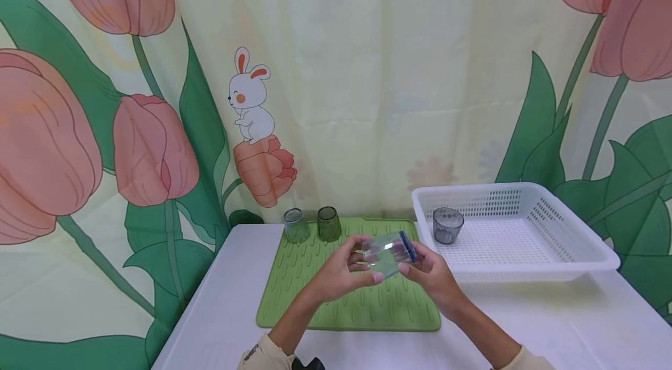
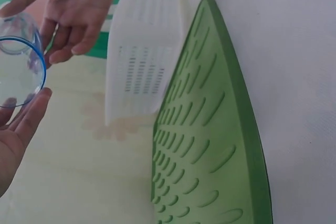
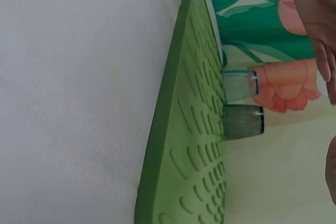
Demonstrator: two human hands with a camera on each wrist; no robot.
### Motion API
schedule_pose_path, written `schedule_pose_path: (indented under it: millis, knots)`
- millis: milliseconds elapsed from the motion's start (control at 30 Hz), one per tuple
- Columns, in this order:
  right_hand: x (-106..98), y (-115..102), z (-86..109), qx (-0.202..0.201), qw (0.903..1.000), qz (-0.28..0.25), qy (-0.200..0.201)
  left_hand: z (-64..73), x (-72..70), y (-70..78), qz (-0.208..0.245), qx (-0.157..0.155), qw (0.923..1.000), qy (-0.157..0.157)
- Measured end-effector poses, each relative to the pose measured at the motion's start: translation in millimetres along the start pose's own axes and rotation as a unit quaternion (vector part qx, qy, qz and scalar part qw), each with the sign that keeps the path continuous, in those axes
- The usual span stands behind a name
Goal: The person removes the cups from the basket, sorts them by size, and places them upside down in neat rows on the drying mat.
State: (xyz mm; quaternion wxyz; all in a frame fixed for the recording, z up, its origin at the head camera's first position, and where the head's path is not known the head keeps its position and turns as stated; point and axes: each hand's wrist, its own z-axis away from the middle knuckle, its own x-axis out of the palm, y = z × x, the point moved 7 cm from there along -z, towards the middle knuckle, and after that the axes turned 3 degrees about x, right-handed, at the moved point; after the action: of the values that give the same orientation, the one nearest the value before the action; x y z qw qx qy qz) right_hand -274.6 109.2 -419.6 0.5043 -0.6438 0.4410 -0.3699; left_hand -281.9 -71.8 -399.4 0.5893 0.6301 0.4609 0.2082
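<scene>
A clear glass tumbler (image 1: 387, 254) with a blue edge is held tilted on its side between both hands, above the mat. My left hand (image 1: 343, 271) grips its left end, thumb at the front and fingers behind. At the blue-edged end, my right hand (image 1: 431, 278) pinches it between thumb and fingers. The left wrist view shows the tumbler's round blue edge (image 2: 43, 66); the right wrist view shows only parts of the hands. Below lies a green ribbed drying mat (image 1: 346, 306). On its far left stand a pale blue glass (image 1: 296, 227) and a dark grey-green glass (image 1: 329, 225).
A white perforated plastic basket (image 1: 572, 241) stands right of the mat, with a grey glass (image 1: 448, 226) inside at its left. White cloth covers the table (image 1: 220, 300). Behind hangs a curtain (image 1: 367, 66) printed with tulips and a rabbit.
</scene>
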Motion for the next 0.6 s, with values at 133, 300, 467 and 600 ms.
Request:
schedule_pose_path:
  millis: [133, 300, 467, 600]
  knots:
    - [0.0, -1.7, -0.1, -0.009, 1.0000, -0.003, -0.001, -0.6, 1.2, -2.6, -0.008, 0.002, 0.9999, -0.007]
    - [-1.3, -1.4, -1.4, -0.011, 0.9998, 0.010, 0.009, -0.6, 2.0, -5.1, -0.010, 0.000, 0.9999, -0.009]
    - [-2.3, -2.6, -2.8, -0.021, 0.9989, 0.040, 0.012, -0.6, 2.9, -7.6, -0.013, -0.001, 0.9999, -0.009]
    - [-3.1, -4.4, -4.9, -0.026, 0.9969, 0.073, 0.017, -0.9, 3.5, -10.5, -0.012, -0.008, 0.9998, -0.011]
